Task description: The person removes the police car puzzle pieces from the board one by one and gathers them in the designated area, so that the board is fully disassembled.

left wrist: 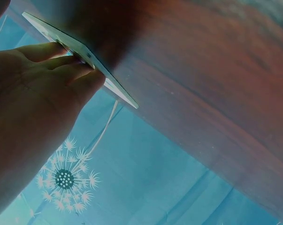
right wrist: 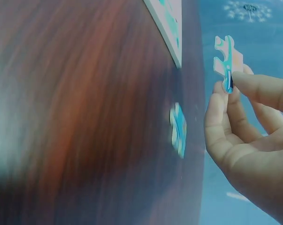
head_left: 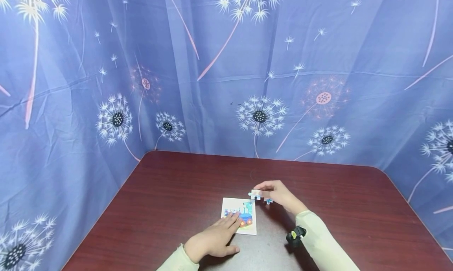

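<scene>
At the left and along the back, a blue curtain with a dandelion print bordered the dark red wood-grain table. The left hand lay over the lower left part of a puzzle board, its fingers extended and touching the surface, gripping nothing; its thumb stood apart, off the board. The board lay flat on the table, white-edged, with a blue vehicle on orange wheels partly covered by the hand. Just beyond the board's far right corner, a puzzle piece was held between the thumb and fingers of the right hand; the right wrist view showed it raised clear of the table. A second piece, blue on top, lay on the table beneath that hand, apart from the board. Farther right, a black device with a yellow patch sat at the pale right sleeve.
</scene>
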The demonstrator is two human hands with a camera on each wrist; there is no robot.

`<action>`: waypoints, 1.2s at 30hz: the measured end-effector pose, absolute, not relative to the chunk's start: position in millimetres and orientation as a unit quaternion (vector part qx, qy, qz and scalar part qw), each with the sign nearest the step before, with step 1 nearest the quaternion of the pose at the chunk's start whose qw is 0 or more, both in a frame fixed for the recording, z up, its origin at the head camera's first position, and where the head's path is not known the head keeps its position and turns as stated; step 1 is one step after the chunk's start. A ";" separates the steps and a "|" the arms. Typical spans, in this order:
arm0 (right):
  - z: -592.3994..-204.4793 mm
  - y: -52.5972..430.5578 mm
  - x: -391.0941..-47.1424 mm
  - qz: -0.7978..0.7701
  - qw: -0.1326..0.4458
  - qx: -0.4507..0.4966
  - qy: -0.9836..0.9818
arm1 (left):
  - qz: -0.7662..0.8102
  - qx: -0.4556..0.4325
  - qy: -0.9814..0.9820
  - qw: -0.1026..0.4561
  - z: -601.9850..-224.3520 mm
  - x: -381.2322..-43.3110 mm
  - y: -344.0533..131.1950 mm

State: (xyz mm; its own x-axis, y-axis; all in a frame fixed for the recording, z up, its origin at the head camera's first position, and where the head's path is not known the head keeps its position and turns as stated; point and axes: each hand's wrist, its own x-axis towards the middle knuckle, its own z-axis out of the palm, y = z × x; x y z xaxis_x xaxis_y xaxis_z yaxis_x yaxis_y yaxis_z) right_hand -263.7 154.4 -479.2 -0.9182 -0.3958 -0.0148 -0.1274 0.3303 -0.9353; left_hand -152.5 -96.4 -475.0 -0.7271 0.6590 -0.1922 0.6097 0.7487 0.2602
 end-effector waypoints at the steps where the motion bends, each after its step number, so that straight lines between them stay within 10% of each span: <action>1: -478.5 158.4 -263.9 -0.556 0.119 -0.158 0.807 | 0.089 0.343 0.925 0.136 -475.1 -152.5 -96.4; 36: -493.5 246.5 -261.6 -0.519 0.117 -0.087 0.842 | 0.081 0.341 0.926 0.141 -473.9 -151.7 -96.2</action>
State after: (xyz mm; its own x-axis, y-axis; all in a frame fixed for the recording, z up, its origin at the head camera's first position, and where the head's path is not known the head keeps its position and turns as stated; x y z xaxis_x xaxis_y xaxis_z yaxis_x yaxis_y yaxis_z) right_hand -261.6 246.5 -493.5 -0.9575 -0.2676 -0.1079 -0.0242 0.4469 -0.8942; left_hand -151.7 -96.2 -473.9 -0.7280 0.6543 -0.2049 0.6087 0.7543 0.2461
